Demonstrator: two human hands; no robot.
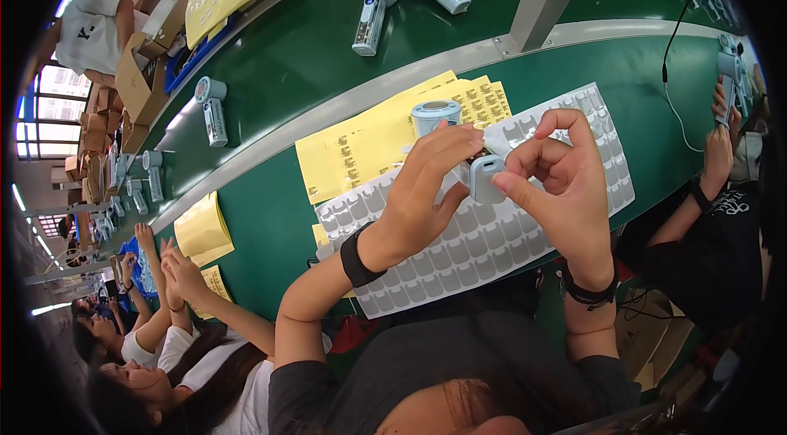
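Note:
Above the sheet of grey stickers (pixel 455 250), my left hand (pixel 422 189) is closed round a light blue handheld fan (pixel 489 181). The fan's round head shows beyond my fingers, and its handle end, with a small slot, points toward me. Much of the handle is hidden by my hand. My right hand (pixel 566 181) is beside that end with fingers bent and the thumb pressed to its edge. Whether a sticker is between those fingertips I cannot make out. Yellow label sheets (pixel 352 152) lie partly under the sticker sheet.
Across a metal rail, more handheld fans (pixel 375 13) lie on the green belt (pixel 287 50). A metal post (pixel 548 0) rises ahead. A black cable (pixel 668 50) hangs at right. Co-workers sit on both sides; a person's hand (pixel 721 140) at right holds a fan.

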